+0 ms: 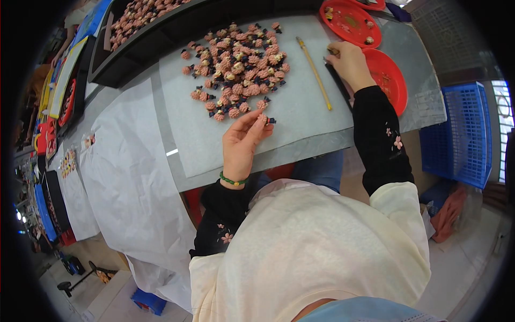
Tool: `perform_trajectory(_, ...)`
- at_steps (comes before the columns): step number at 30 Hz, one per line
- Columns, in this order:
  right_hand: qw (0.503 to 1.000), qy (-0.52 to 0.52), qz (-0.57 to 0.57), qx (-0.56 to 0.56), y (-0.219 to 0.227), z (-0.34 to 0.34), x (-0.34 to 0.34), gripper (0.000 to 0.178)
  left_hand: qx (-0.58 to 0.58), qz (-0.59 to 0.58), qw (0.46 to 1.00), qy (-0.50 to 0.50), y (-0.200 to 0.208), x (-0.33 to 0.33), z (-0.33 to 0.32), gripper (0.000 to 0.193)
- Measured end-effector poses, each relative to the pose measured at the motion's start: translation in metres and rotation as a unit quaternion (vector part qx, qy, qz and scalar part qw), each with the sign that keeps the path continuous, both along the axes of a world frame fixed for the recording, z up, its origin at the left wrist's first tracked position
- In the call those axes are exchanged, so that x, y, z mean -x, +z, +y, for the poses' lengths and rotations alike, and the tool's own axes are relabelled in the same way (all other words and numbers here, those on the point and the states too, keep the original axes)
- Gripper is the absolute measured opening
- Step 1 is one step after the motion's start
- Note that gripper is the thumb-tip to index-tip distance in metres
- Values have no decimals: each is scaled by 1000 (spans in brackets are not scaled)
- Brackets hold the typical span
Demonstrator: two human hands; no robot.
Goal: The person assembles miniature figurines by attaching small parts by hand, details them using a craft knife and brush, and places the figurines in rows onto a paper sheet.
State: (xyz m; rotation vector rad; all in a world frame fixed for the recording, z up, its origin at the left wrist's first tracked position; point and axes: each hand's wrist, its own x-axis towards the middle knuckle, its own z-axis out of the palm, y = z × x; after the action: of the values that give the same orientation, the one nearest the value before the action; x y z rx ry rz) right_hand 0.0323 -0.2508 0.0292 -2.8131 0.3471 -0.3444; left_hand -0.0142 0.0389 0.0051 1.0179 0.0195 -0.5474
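My left hand, with a green beaded bracelet on its wrist, pinches a small figurine with pink bumpy hair and a dark body. It is just in front of a heap of similar figurines on a pale sheet. Farther right, my right hand has its fingers closed near a red dish; what lies between the fingertips is too small to name. A black pen-like tool lies just beneath and beside this hand. Left of that is a thin yellow brush-like stick.
Two red dishes stand at the right, the farther one with a few small pieces. A black tray of pink figurines borders the back left. White sheeting covers the left side. A blue basket stands beyond the table's right edge.
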Motion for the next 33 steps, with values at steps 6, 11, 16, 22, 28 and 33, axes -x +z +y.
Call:
perform_trajectory(6,997,-11,-81,-12,2,-5,4,27,22,-4,1000,16,-1,-1,-1,26)
perform_trajectory(11,916,59,-61,-391,10,67,47,27,33,-9,999,21,-2,0,1,24)
perform_trajectory(16,779,74,42,-621,4,119,82,28,44,0,999,18,-6,-2,2,24)
perform_trajectory(22,734,51,-23,-677,-3,142,90,30,53,-6,998,26,-3,0,-2,26)
perform_trajectory(28,722,49,-59,-688,-4,151,90,30,34,-16,999,26,-6,0,-2,25)
perform_trajectory(33,723,38,-61,-687,-6,152,90,25,30,-29,999,34,-8,1,-2,25)
